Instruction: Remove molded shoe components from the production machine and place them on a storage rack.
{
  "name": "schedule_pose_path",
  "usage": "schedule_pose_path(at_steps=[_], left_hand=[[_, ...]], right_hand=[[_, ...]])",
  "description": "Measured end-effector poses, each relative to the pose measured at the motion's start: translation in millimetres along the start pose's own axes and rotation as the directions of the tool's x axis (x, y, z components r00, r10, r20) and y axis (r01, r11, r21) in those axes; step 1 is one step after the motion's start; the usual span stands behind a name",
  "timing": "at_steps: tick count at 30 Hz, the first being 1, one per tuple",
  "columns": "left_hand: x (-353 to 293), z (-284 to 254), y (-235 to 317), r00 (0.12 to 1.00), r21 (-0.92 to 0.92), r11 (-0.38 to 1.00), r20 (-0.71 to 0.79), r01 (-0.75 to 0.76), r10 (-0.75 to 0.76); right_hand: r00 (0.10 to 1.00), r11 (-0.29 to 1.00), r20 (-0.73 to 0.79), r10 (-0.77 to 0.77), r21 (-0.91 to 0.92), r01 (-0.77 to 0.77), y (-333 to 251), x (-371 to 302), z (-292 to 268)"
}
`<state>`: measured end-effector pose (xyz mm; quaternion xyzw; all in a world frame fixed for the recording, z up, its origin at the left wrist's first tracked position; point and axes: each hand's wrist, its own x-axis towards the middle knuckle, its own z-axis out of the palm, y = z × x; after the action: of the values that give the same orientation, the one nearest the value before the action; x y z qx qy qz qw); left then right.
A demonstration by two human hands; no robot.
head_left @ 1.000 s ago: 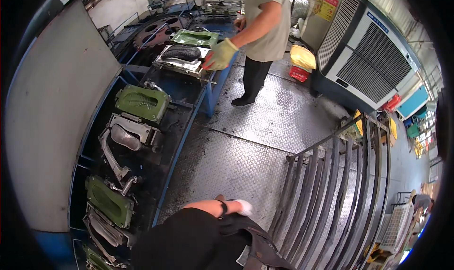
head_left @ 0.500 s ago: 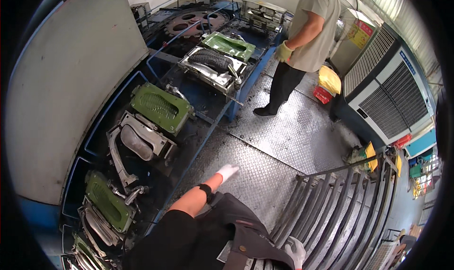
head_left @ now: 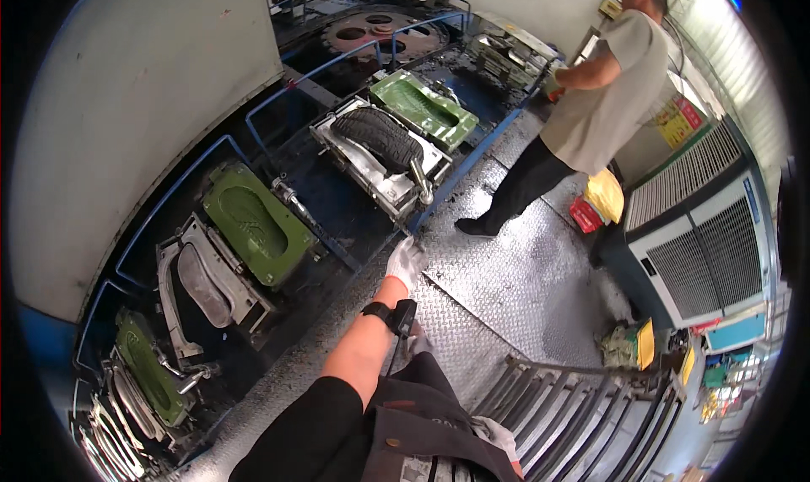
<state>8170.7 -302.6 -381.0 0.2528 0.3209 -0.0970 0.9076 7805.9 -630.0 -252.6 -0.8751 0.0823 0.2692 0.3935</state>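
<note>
My left hand (head_left: 407, 261), in a white knitted glove, reaches forward with its fingers stretched out and nothing visible in them. It is just short of the near corner of an opened metal mould (head_left: 371, 157) on the blue-edged machine. A dark, treaded shoe sole (head_left: 378, 138) lies in this mould, and its green lid (head_left: 424, 108) is tipped back behind it. A metal handle (head_left: 421, 182) stands at the mould's right end. My right hand (head_left: 496, 436), also gloved, is low beside the black slatted rack (head_left: 557, 414); its fingers are partly hidden by the dark apron (head_left: 422, 427).
More opened moulds with green lids (head_left: 257, 224) line the machine to the left, beside blue rails (head_left: 190, 165). A person (head_left: 603, 102) stands by its far end. An air cooler (head_left: 700, 229) and a yellow bag (head_left: 605, 197) are on the right. The floor is patterned metal plate (head_left: 498, 288).
My left hand has moved forward, closer to the mould with the sole. My view has shifted. The other person has turned toward the machine's far end, with a hand raised there.
</note>
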Motion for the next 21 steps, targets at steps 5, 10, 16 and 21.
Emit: schedule_pose_path(at_steps=[5,10,16,21], left_hand=[[-10.9,20.0,6.0,0.989,-0.267,0.959,0.138,0.089,-0.054],[-67.4,-49.9,37.4,0.971,-0.115,0.982,-0.206,-0.15,0.125],[-89.5,-75.4,22.2,0.908,-0.221,0.914,-0.332,-0.339,0.257],[-25.8,-62.8,-56.7,0.888,0.106,0.971,-0.392,-0.215,0.239]], right_hand=[[0.973,0.966,0.15,-0.173,-0.167,0.197,-41.3,121.2,-91.9],[0.951,0.925,0.186,-0.245,-0.249,0.287,-80.1,264.3,-155.9],[0.712,0.652,0.283,-0.642,-0.286,0.702,-192.7,412.0,-152.4],[0.471,0.428,0.116,-0.875,-0.272,0.862,-305.6,477.7,-96.5]])
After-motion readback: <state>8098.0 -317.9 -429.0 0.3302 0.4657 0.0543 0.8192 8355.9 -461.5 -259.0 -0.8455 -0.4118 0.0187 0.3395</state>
